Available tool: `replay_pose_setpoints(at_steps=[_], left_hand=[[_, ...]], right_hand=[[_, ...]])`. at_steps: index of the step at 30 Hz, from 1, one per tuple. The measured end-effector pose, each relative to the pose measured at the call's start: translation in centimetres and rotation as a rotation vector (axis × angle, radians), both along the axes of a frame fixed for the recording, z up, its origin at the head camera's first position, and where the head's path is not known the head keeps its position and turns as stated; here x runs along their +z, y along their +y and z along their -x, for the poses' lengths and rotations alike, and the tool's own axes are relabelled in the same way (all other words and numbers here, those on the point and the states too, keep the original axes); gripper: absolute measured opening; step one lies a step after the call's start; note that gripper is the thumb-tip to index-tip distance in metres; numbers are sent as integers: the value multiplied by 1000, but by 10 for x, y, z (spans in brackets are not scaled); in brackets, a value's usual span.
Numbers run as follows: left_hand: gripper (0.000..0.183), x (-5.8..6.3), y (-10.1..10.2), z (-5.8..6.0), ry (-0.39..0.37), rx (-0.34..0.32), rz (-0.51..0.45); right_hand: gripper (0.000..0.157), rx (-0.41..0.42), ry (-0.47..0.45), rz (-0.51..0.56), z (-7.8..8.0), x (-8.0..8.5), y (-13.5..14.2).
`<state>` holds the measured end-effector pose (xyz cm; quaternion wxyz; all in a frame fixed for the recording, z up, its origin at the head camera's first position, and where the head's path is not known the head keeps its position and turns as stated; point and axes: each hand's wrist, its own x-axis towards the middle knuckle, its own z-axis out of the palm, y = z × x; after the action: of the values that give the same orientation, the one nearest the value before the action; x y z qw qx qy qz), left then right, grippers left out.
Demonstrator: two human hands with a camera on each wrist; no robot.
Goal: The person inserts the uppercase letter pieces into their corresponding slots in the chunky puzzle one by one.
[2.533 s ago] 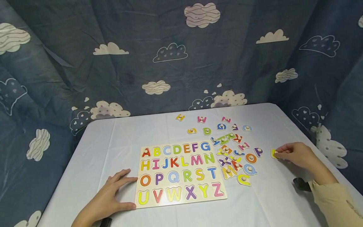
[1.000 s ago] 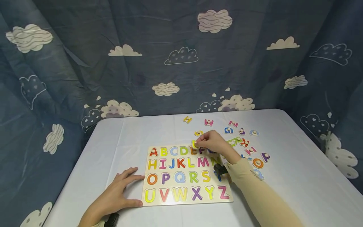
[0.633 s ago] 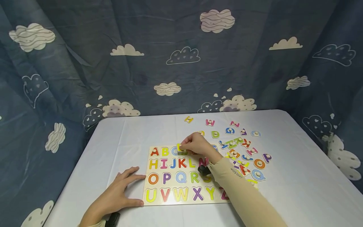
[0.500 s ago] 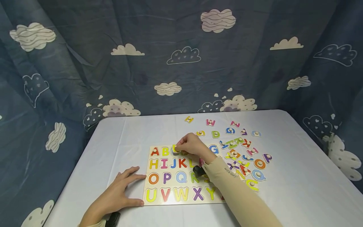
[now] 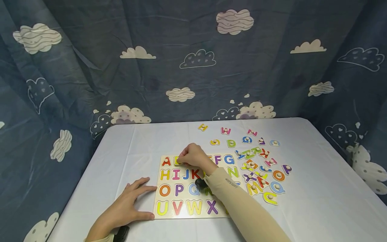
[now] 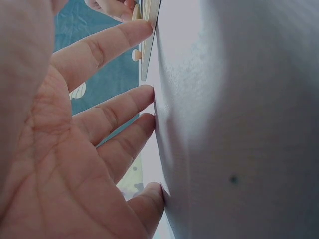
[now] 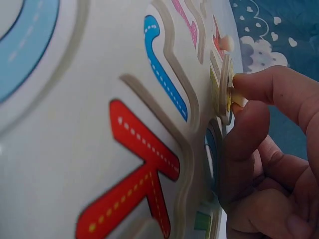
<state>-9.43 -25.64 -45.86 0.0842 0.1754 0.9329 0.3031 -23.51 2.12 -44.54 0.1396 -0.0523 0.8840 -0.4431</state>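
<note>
Right fingers (image 7: 279, 88) in a pinch on a yellow letter (image 7: 226, 94)

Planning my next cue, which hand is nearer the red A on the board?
Right. The right hand pinches a yellow piece beside the red A; the left hand is farther, at the left edge of the board.

We see many-coloured letters (image 5: 212, 207) on a cream board (image 5: 184, 198)
On the board, we see the K (image 7: 149, 163) red and dashed; below it, a white worktop (image 5: 130, 151); behind it, cream clouds (image 5: 180, 94) on a dark blue curtain (image 5: 151, 84).
</note>
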Motion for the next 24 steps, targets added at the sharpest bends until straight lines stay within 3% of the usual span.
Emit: replay_pose_setpoints(at_steps=[17,24], left_hand=[[84,-1,0,0,20,-5,8],[85,0,2,0,-14,16,13]], right_hand=[[17,-26,-24,-23,0,-1,-7],[17,-1,-20,1,7,6,15]])
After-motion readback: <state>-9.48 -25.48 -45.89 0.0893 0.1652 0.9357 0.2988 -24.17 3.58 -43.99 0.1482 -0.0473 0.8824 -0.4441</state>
